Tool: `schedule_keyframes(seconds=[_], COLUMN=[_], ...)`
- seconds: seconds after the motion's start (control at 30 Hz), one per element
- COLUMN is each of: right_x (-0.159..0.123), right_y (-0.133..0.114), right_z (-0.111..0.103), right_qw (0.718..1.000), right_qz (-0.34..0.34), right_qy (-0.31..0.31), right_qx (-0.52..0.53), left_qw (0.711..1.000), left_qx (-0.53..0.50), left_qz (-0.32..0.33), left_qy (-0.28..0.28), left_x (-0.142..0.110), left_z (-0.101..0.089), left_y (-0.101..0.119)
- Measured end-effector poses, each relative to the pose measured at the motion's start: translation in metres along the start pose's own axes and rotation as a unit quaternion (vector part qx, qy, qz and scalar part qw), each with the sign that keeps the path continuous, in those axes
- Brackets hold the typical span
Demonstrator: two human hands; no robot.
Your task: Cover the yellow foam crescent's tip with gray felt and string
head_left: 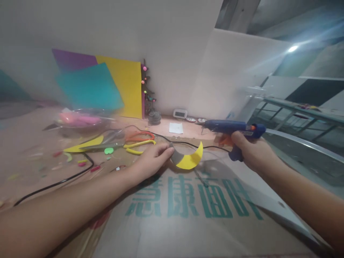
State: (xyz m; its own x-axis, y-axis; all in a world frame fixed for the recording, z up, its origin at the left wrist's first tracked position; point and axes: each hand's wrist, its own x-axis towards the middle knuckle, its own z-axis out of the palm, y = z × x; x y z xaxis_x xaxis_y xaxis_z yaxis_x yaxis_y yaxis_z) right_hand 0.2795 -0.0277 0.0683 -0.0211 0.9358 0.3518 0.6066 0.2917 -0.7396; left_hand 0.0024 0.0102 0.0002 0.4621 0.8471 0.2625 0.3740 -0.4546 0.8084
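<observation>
Between the thumb and fingers of my left hand point(153, 159) is the left end of a yellow crescent moon cutout point(191, 160). The part of the cutout close to my fingers looks grey, perhaps from shadow. My right hand point(254, 152) is wrapped round the handle of a blue hot glue gun point(225, 126), whose nozzle points left, above and beyond the cutout and apart from it. Scissors point(139, 145) with orange and yellow handles lie just left of my left hand. A thin twisted strand point(200, 177) shows below the crescent.
Cardboard point(172, 233) with green printed characters covers the front. A black cord point(53, 183) crosses the table. Purple, teal point(88, 87) and yellow sheets lean on the wall, near a small decorated branch point(145, 84). A white digital clock point(180, 114) and paper point(176, 128) sit behind.
</observation>
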Motion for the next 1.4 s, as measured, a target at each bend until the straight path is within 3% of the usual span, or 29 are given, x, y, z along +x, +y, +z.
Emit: schedule_keyframes(seconds=[0.13,0.2,0.4,0.57,0.73,0.93,1.13,1.3,1.4], right_x=[0.03,0.053,0.117,0.135,0.132,0.121,0.076,0.027,0.007], right_y=[-0.012,-0.01,0.027,0.052,0.057,0.057,0.047,0.026,0.014], right_z=[0.002,0.007,0.039,0.073,0.083,0.057,0.035,0.049,0.059], right_qw=[0.994,0.992,0.988,0.987,0.986,0.986,0.99,0.991,0.981], right_qz=[0.069,0.072,0.081,0.075,0.051,0.014,-0.041,-0.071,-0.065], right_qy=[0.024,0.013,-0.052,-0.087,-0.112,-0.076,-0.013,-0.113,-0.183], right_qx=[-0.081,-0.106,-0.121,-0.116,-0.113,-0.146,-0.135,-0.003,0.016], left_qw=[1.0,1.0,1.0,1.0,1.0,0.989,0.969,0.946,0.928], left_qx=[0.004,0.009,0.003,-0.005,-0.003,-0.128,-0.216,-0.294,-0.351], left_qz=[-0.005,-0.003,-0.004,-0.004,-0.005,-0.071,-0.121,-0.132,-0.118], left_qy=[0.002,0.005,0.002,0.003,0.009,-0.005,0.014,0.031,0.047], left_x=[0.0,0.0,0.001,0.002,0.002,0.003,0.009,0.011,0.012], left_z=[0.0,0.0,-0.001,0.0,0.0,0.002,-0.004,-0.007,-0.009], left_y=[0.0,0.0,0.0,-0.001,0.0,-0.008,-0.013,-0.01,-0.005])
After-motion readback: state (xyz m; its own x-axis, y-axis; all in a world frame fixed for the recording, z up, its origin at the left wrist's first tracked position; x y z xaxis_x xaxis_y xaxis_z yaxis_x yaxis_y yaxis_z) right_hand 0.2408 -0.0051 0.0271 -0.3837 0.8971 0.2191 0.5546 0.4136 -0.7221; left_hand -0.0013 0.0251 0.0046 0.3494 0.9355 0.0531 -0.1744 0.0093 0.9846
